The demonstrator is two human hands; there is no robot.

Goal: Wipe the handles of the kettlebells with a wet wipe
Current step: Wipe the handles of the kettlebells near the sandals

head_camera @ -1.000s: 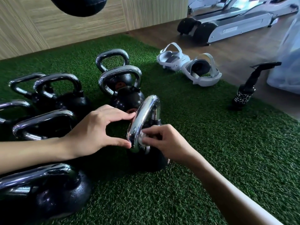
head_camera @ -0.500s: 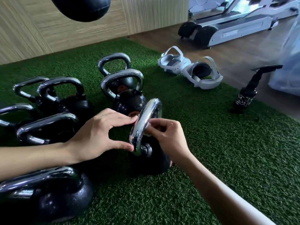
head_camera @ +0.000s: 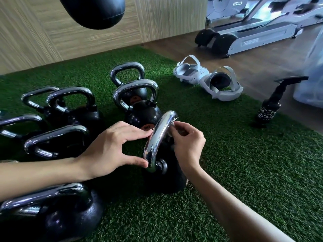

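Note:
A black kettlebell (head_camera: 167,179) with a chrome handle (head_camera: 158,137) stands on green turf in the middle. My left hand (head_camera: 111,149) steadies the handle from the left, with thumb and forefinger touching it. My right hand (head_camera: 187,142) pinches a small white wet wipe (head_camera: 174,122) against the upper right side of the handle. Most of the wipe is hidden under my fingers. Several other black kettlebells (head_camera: 139,109) with shiny handles stand to the left and behind.
A dark spray bottle (head_camera: 270,109) stands at the turf's right edge. Two pale sandals (head_camera: 209,81) lie behind it. A treadmill base (head_camera: 248,39) sits on the wooden floor at the back right. A black bag (head_camera: 94,11) hangs overhead.
My right hand has slid the wipe up the handle from near its lower joint to the upper part. My left hand has stayed on the handle.

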